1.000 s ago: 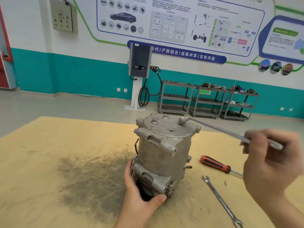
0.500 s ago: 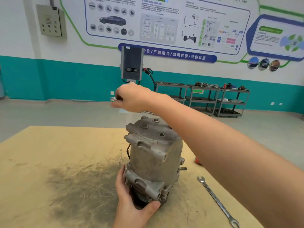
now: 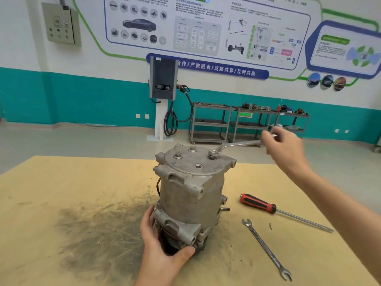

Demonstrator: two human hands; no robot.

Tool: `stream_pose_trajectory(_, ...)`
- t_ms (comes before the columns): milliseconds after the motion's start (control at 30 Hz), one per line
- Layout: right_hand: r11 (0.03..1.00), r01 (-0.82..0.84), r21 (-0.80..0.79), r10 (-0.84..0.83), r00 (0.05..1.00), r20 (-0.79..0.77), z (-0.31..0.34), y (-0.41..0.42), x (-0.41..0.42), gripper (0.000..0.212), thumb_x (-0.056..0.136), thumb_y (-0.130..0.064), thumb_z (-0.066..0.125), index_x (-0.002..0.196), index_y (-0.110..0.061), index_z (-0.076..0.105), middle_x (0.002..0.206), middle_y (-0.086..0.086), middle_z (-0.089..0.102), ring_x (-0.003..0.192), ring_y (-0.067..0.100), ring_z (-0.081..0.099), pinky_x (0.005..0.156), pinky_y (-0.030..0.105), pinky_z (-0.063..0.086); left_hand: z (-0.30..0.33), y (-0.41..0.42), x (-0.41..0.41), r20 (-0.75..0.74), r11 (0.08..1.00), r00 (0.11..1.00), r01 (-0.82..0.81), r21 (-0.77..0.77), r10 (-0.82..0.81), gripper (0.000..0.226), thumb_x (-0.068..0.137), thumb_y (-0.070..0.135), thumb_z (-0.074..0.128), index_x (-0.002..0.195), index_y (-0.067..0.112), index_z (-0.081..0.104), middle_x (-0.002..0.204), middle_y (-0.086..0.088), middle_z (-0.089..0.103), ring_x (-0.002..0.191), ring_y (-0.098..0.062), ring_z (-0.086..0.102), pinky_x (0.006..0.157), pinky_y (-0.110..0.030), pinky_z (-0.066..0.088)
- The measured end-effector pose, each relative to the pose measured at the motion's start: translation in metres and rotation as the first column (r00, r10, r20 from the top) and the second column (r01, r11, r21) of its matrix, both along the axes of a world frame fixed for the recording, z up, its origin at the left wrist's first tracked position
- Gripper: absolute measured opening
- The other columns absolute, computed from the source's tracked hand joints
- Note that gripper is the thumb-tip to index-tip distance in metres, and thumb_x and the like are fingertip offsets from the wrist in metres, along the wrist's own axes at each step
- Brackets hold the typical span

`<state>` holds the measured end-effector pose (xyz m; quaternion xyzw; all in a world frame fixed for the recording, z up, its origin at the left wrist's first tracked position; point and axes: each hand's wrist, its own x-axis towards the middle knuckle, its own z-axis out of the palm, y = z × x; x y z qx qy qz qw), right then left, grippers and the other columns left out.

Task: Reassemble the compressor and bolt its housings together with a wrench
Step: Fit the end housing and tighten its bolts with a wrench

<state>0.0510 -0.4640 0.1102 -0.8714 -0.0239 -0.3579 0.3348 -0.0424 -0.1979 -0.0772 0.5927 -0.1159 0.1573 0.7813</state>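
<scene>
A grey metal compressor stands upright on the wooden table. Its round top housing carries bolts and an open port. My left hand grips the compressor's lower end at the pulley, thumb curled under the front. A silver ring wrench sits on the bolt at the top's right rear, its handle pointing right and away. My right hand grips the far end of that handle, above and behind the compressor.
A red-and-black screwdriver and a second open-end wrench lie on the table right of the compressor. A dark grease smear covers the table to the left. Metal carts and a charger stand by the far wall.
My right hand swung the wrench handle from the right over to the far left, then back to the right rear. The left hand kept its grip on the compressor's base.
</scene>
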Motion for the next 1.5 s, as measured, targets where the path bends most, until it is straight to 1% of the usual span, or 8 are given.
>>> stream_pose_trajectory(200, 0.925, -0.008, -0.380, 0.226, 0.814, 0.534, -0.007, 0.031, -0.124, 0.054, 0.102, -0.027, 0.037, 0.051, -0.008, 0.041, 0.048, -0.004, 0.031, 0.047, 0.010, 0.026, 0.046, 0.021, 0.024, -0.005, -0.001, 0.003, 0.018, 1.000, 1.000, -0.021, 0.012, 0.020, 0.125, 0.026, 0.071, 0.089, 0.130, 0.051, 0.022, 0.141, 0.020, 0.033, 0.123, 0.015, 0.046, 0.089, -0.005, 0.044)
stream_pose_trajectory(533, 0.199, -0.003, -0.980, 0.449, 0.889, 0.089, 0.054, 0.217, -0.092, 0.036, 0.103, -0.053, 0.021, 0.094, -0.025, 0.041, 0.058, -0.004, 0.028, 0.044, 0.019, 0.024, 0.045, 0.025, 0.016, -0.008, 0.000, 0.007, 0.007, 1.000, 1.000, -0.005, -0.030, 0.005, 0.132, 0.014, 0.058, 0.095, 0.127, 0.050, 0.028, 0.140, 0.017, 0.037, 0.126, 0.002, 0.046, 0.091, -0.016, 0.045)
stream_pose_trajectory(633, 0.271, -0.215, -0.938, 0.308, 0.943, -0.127, 0.066, 0.244, -0.024, 0.043, 0.105, -0.047, 0.021, 0.114, -0.022, 0.055, 0.074, -0.004, 0.045, 0.072, 0.022, 0.050, 0.057, 0.029, 0.028, -0.011, -0.001, 0.008, 0.008, 0.998, 0.999, -0.032, -0.049, 0.032, 0.133, 0.007, 0.044, 0.097, 0.124, 0.046, 0.035, 0.135, 0.019, 0.042, 0.119, 0.008, 0.050, 0.090, -0.021, 0.042)
stream_pose_trajectory(733, 0.492, -0.450, -0.745, 0.193, 0.891, -0.410, 0.069, 0.234, 0.041, 0.049, 0.106, -0.041, 0.021, 0.134, -0.015, 0.051, 0.132, 0.008, 0.056, 0.121, 0.028, 0.051, 0.087, 0.038, 0.038, -0.014, -0.003, 0.008, -0.009, 0.998, 0.999, -0.053, -0.025, 0.053, 0.130, 0.007, 0.031, 0.095, 0.122, 0.051, 0.037, 0.135, 0.023, 0.042, 0.119, 0.010, 0.048, 0.085, -0.019, 0.043)
stream_pose_trajectory(833, 0.768, -0.427, -0.477, 0.121, 0.828, -0.547, 0.061, 0.185, 0.084, 0.050, 0.105, -0.037, 0.025, 0.138, -0.006, 0.047, 0.139, 0.016, 0.050, 0.124, 0.031, 0.049, 0.105, 0.040, 0.037, -0.017, -0.004, 0.007, -0.028, 0.997, 0.997, -0.067, -0.029, 0.066, 0.134, 0.004, 0.033, 0.098, 0.123, 0.053, 0.038, 0.135, 0.026, 0.043, 0.115, 0.014, 0.051, 0.081, -0.011, 0.047)
stream_pose_trajectory(1033, 0.983, -0.088, -0.161, 0.024, 0.930, -0.366, 0.032, 0.054, 0.075, 0.038, 0.101, -0.024, 0.034, 0.068, -0.012, 0.047, 0.063, 0.004, 0.045, 0.055, 0.018, 0.039, 0.053, 0.028, 0.032, -0.016, -0.003, 0.006, -0.027, 0.998, 0.998, -0.060, 0.027, 0.060, 0.121, 0.025, 0.028, 0.089, 0.126, 0.051, 0.027, 0.143, 0.022, 0.031, 0.130, 0.006, 0.039, 0.105, -0.024, 0.034)
stream_pose_trajectory(1300, 0.954, 0.087, -0.285, 0.015, 0.941, 0.337, -0.007, -0.003, -0.082, 0.041, 0.098, -0.026, 0.035, 0.059, -0.014, 0.041, 0.042, -0.003, 0.032, 0.045, 0.024, 0.035, 0.045, 0.030, 0.028, -0.010, -0.001, 0.005, 0.002, 0.998, 1.000, -0.018, 0.064, 0.018, 0.125, 0.039, 0.039, 0.086, 0.135, 0.057, 0.008, 0.144, 0.036, 0.022, 0.128, 0.019, 0.036, 0.101, -0.009, 0.037)
stream_pose_trajectory(1500, 0.944, -0.062, -0.325, 0.169, 0.935, 0.311, -0.018, 0.022, -0.155, 0.061, 0.101, -0.050, 0.025, 0.086, -0.007, 0.065, 0.055, -0.004, 0.051, 0.054, 0.014, 0.045, 0.048, 0.031, 0.035, 0.006, 0.010, 0.001, -0.139, 1.000, 0.990, 0.029, 0.013, -0.026, 0.118, 0.033, 0.063, 0.090, 0.128, 0.057, 0.021, 0.126, 0.032, 0.046, 0.102, 0.027, 0.051, 0.074, 0.002, 0.042)
